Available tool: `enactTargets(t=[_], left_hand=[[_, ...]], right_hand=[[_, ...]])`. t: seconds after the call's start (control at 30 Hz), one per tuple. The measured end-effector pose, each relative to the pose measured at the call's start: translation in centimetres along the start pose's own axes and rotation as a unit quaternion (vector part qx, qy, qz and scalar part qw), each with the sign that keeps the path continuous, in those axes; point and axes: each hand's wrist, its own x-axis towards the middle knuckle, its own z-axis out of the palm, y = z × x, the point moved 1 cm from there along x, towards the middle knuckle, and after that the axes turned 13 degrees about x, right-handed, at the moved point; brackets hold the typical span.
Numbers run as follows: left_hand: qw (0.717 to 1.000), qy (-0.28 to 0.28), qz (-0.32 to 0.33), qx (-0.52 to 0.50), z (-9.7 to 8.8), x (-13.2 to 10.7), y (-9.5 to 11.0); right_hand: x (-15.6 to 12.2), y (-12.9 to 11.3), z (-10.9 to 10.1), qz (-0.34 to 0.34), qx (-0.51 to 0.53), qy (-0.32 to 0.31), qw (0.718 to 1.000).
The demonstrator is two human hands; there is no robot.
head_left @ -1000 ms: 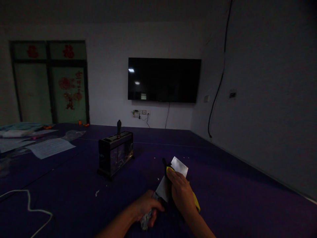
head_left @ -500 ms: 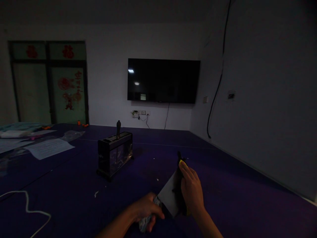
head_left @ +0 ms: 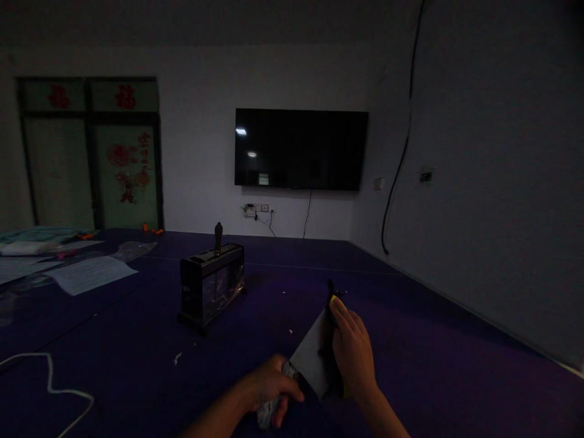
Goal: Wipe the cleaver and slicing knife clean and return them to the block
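Note:
My left hand [head_left: 267,389] is closed round the handle of a broad cleaver, wrapped in something pale, low in the head view. The cleaver's flat blade [head_left: 309,359] points up and away to the right. My right hand [head_left: 352,353] lies along the blade's far side with fingers pressed on a yellow and dark sponge [head_left: 335,301] against the metal near the tip. A dark knife block [head_left: 210,285] with one black handle sticking out of its top stands on the purple table [head_left: 410,365], beyond and left of my hands.
Papers [head_left: 91,272] and clear plastic lie at the table's far left. A white cord [head_left: 50,380] snakes along the near left. A black television [head_left: 301,149] hangs on the back wall, and a wall runs along the table's right side.
My right hand slid the sponge up the blade toward the tip, covering the bright upper part seen a second ago. In the last half second almost nothing has moved.

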Motion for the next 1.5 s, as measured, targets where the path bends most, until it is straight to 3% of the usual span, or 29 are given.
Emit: enactTargets(t=[0.37, 0.7, 0.87, 0.97, 1.5], left_hand=[[0.995, 0.033, 0.083, -0.046, 0.2, 0.0, 0.2], [0.983, 0.102, 0.072, -0.138, -0.3, 1.7, -0.5], [0.977, 0.091, 0.055, -0.186, -0.9, 2.4, -0.9], [0.974, 0.072, 0.030, -0.210, -1.3, 2.6, -1.0], [0.970, 0.041, 0.002, -0.241, -1.7, 2.1, -0.3]], right_hand=[[-0.3, 0.4, 0.2, 0.023, 0.025, -0.030, 0.999], [-0.6, -2.6, 1.2, 0.013, 0.100, -0.165, 0.981], [-0.5, -4.2, 1.1, 0.025, 0.128, -0.267, 0.955], [-0.3, -4.9, 0.9, 0.018, 0.142, -0.298, 0.944], [-0.8, -4.3, 1.4, 0.007, 0.166, -0.272, 0.948]])
